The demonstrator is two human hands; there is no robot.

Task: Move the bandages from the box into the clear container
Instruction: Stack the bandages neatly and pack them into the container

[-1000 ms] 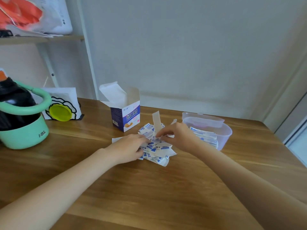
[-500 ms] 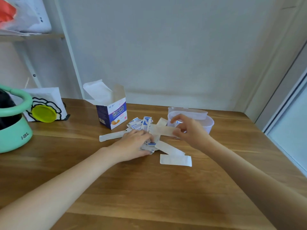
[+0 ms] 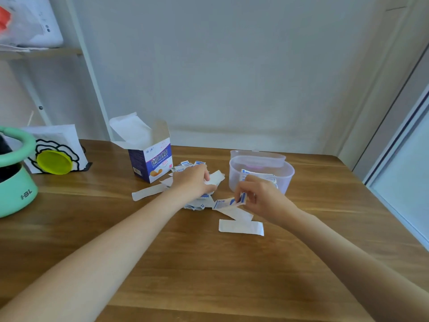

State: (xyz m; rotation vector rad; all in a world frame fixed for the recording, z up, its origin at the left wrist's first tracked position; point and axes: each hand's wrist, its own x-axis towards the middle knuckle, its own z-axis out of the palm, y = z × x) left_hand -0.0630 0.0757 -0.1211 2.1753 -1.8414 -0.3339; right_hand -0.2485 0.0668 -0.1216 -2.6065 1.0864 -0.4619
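An open purple and white bandage box [image 3: 151, 162] stands on the wooden table [image 3: 209, 263]. Just right of it lies a heap of wrapped bandages [image 3: 197, 204], white with blue print. My left hand [image 3: 193, 180] rests on the heap, fingers curled over it. My right hand [image 3: 260, 196] pinches one blue-printed bandage [image 3: 226, 202] in front of the clear container [image 3: 286, 176]. Several bandages lie inside the container. Plain white strips lie loose at the left [image 3: 148, 192] and in front [image 3: 241, 227].
A mint green jug [image 3: 14, 182] stands at the left edge. Behind it leans a white card with a yellow-green disc [image 3: 54, 161]. A white shelf frame [image 3: 92, 89] rises at the back left. The table's right edge runs beside a glass door [image 3: 404, 182].
My right hand let go of the long white strip by the container and came back toward me, now pinching a blue-printed bandage. My left hand stays on the heap.
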